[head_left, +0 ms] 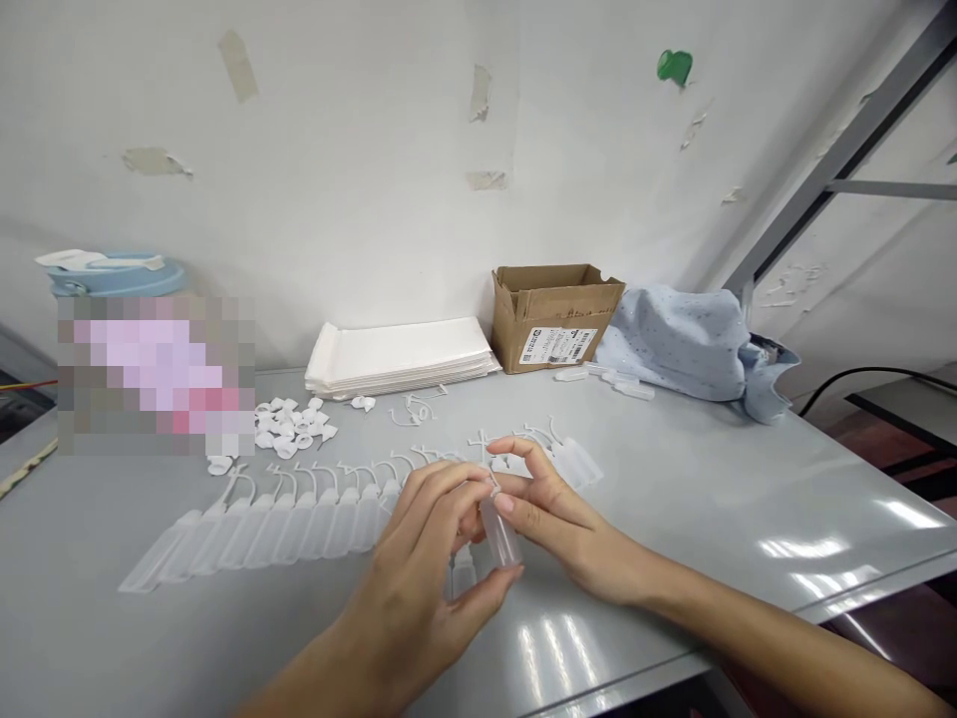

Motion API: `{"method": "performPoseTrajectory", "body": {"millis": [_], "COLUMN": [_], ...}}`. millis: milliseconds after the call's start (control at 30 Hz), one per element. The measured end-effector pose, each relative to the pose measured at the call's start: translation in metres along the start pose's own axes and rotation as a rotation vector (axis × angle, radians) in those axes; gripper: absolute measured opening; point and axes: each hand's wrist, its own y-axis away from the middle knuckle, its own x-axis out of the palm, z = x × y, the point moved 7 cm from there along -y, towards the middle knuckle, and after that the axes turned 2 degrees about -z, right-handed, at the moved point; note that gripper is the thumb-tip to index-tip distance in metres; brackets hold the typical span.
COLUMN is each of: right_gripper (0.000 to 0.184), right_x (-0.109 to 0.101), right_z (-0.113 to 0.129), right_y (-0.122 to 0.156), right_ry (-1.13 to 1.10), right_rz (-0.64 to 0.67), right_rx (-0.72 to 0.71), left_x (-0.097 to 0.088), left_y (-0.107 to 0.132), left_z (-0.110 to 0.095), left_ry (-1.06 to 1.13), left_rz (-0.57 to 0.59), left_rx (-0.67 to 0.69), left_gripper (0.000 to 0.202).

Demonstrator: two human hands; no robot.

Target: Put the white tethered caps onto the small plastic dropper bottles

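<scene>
A small translucent plastic bottle (pixel 500 534) is held tilted between both hands above the table. My left hand (pixel 434 558) is closed around it, thumb at the base and fingers near the top. With thumb and fingers, my right hand (pixel 553 509) grips its neck end, where a thin white strap partly shows; my fingers hide the rest. Behind the left hand, another bottle (pixel 464 573) is partly covered. Similar bottles lie in a long row (pixel 299 524) with thin white straps curling from their necks, and more bottles (pixel 579 461) lie beyond the right hand.
White caps (pixel 288 427) lie heaped at left, by a blurred-out patch. At the back are stacked white sheets (pixel 404 351), a cardboard box (pixel 545 319), a blue cloth (pixel 673 344) and several loose bottles (pixel 632 387). A blue container (pixel 112 277) stands far left.
</scene>
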Motion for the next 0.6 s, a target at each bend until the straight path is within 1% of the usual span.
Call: {"method": "performPoseTrajectory", "body": {"millis": [33, 67, 133, 200, 233, 333, 467, 600], "right_gripper": [0.027, 0.029, 0.032, 0.03, 0.027, 0.022, 0.022, 0.022], "right_x": [-0.003, -0.009, -0.022, -0.033, -0.037, -0.047, -0.052, -0.05], "right_z": [0.0, 0.001, 0.006, 0.01, 0.011, 0.013, 0.018, 0.018], "right_y": [0.0, 0.0, 0.001, 0.002, 0.002, 0.001, 0.001, 0.001], "right_ry": [0.107, 0.235, 0.485, 0.618, 0.632, 0.597, 0.597, 0.621], "right_rz": [-0.035, -0.1, -0.273, -0.411, -0.446, -0.501, -0.534, -0.524], "right_rx": [-0.012, -0.031, -0.084, -0.122, -0.128, -0.132, -0.166, -0.179], "left_x": [0.001, 0.002, 0.005, 0.006, 0.007, 0.013, 0.025, 0.032], "left_y": [0.0, 0.0, 0.001, 0.003, 0.005, 0.011, 0.019, 0.022], "left_z": [0.001, 0.003, 0.007, 0.01, 0.011, 0.006, -0.002, -0.002], "left_ry": [0.001, -0.003, -0.025, -0.044, -0.05, -0.057, -0.08, -0.185], "left_rz": [0.04, 0.087, 0.194, 0.279, 0.31, 0.373, 0.434, 0.506], "left_rx": [-0.015, -0.028, -0.047, -0.051, -0.046, 0.005, 0.075, 0.091], "left_gripper": [0.046, 0.047, 0.052, 0.052, 0.049, 0.036, 0.035, 0.031]}}
